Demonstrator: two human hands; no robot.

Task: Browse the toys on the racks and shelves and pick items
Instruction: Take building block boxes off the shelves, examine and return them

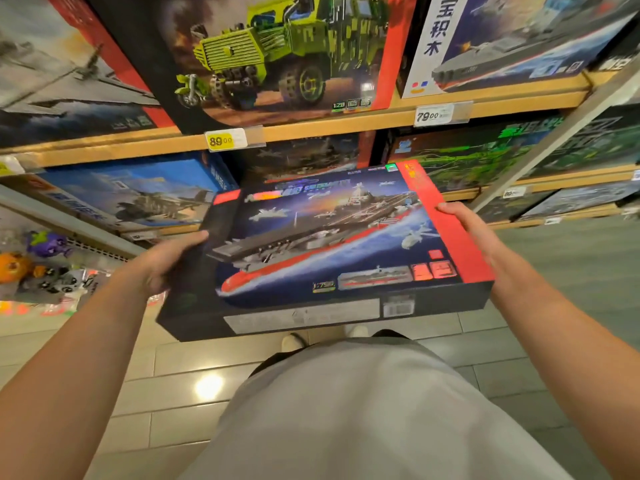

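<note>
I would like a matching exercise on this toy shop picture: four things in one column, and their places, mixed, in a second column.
Things:
1. aircraft carrier box with red edge
2. green truck box
3. yellow 89.00 price tag
4. orange plush toy

Places:
A. on the wooden shelf edge
B. at far left, low
C. between the left hand and right hand
D. on the upper shelf

Pairs: 1-C, 2-D, 3-A, 4-B
</note>
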